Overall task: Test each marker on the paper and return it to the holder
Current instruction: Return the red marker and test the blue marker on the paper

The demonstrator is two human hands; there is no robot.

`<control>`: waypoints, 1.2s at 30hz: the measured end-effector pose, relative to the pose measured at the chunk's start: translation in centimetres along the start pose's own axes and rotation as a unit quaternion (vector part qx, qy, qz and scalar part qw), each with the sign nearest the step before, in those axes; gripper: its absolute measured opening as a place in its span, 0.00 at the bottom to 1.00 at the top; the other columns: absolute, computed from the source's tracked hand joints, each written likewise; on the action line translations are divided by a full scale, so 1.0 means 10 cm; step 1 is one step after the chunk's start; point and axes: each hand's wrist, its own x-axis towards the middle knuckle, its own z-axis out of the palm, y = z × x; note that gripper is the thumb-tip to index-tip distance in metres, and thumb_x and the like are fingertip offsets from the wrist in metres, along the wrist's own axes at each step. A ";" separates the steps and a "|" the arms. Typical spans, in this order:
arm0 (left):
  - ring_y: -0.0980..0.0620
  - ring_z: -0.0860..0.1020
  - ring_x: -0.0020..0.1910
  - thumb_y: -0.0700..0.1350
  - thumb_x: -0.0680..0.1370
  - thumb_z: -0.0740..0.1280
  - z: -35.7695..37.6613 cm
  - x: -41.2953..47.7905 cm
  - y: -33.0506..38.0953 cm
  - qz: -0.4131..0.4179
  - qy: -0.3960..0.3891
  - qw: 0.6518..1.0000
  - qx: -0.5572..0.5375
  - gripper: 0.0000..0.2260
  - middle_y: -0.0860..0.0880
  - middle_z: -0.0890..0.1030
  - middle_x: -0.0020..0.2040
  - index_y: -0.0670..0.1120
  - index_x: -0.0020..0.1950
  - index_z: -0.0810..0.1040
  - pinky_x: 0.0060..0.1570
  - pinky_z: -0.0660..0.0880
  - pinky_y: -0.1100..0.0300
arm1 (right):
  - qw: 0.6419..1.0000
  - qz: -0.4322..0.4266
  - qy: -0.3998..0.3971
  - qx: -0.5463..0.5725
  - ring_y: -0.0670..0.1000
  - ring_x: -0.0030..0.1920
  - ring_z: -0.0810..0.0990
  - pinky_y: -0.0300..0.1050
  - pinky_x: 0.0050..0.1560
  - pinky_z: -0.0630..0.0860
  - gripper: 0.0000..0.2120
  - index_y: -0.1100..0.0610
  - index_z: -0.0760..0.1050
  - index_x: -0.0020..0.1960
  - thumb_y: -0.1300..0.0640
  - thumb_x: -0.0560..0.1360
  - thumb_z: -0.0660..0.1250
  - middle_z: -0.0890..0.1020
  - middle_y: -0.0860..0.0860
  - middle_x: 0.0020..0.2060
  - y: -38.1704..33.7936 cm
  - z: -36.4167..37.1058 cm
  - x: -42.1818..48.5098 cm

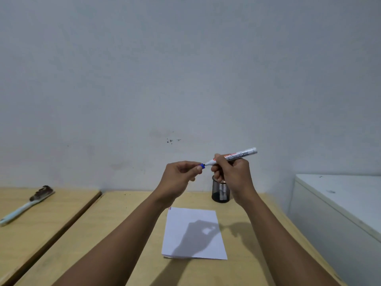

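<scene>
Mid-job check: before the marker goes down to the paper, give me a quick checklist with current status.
1. Marker gripped in right hand: ok.
2. Blue cap held in left hand: ok.
3. Cap fully clear of the tip: cannot tell, they sit very close.
4. Paper flat on table, unobstructed: ok.
5. Earlier test marks on paper: only small red marks at its far left corner.
6. Holder upright behind the paper: ok.

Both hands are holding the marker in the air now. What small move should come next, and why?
Probably lower the marker, held in the right hand, to the paper. The left hand holds the blue cap at the tip, seemingly just off, and the paper looks unmarked.
</scene>
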 end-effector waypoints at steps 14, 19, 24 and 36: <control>0.54 0.75 0.37 0.52 0.80 0.66 0.21 0.01 0.54 0.038 -0.044 0.998 0.001 0.13 0.53 0.83 0.40 0.45 0.53 0.85 0.38 0.69 0.60 | 0.998 -0.040 -0.033 0.027 0.48 0.26 0.71 0.39 0.27 0.67 0.12 0.60 0.82 0.41 0.55 0.79 0.69 0.77 0.53 0.28 -0.54 -0.10 -0.04; 0.52 0.74 0.36 0.54 0.81 0.64 0.20 0.05 0.59 0.027 -0.029 0.999 -0.029 0.16 0.52 0.80 0.34 0.44 0.48 0.85 0.40 0.69 0.56 | 0.997 -0.045 -0.046 0.036 0.48 0.27 0.71 0.39 0.28 0.67 0.11 0.61 0.82 0.43 0.54 0.79 0.70 0.78 0.52 0.29 -0.59 -0.05 -0.04; 0.52 0.74 0.34 0.55 0.81 0.63 0.19 0.06 0.60 -0.006 -0.016 0.998 -0.053 0.17 0.53 0.75 0.32 0.44 0.45 0.83 0.38 0.68 0.56 | 0.996 -0.061 -0.057 0.022 0.47 0.27 0.71 0.38 0.28 0.69 0.11 0.63 0.83 0.46 0.55 0.78 0.71 0.78 0.52 0.29 -0.57 -0.02 -0.03; 0.56 0.74 0.32 0.47 0.76 0.73 0.30 0.09 0.57 0.090 0.068 0.984 -0.136 0.07 0.50 0.82 0.34 0.44 0.45 0.87 0.37 0.72 0.63 | 0.985 0.005 -0.017 0.172 0.46 0.27 0.68 0.38 0.28 0.65 0.12 0.65 0.82 0.46 0.55 0.78 0.70 0.75 0.50 0.28 -0.48 0.13 0.00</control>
